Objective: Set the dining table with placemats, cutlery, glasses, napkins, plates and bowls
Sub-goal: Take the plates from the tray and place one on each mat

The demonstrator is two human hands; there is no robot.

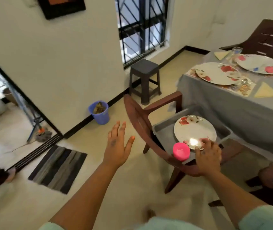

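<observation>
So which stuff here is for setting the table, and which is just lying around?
For the table: the plate under the right hand, pink bowl, grey tub, plates on the table, napkin, glass.

Just lying around: blue bin, stool, floor mat.

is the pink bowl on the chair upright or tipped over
Upright: the pink bowl shows its open mouth facing up, beside the floral plate that the right hand grips.

Open floor left, crowded chair right

Bare floor (129, 180) lies open; the chair's backrest (137, 120) and armrest (164, 101) fence the grey tray (165, 130).
</observation>
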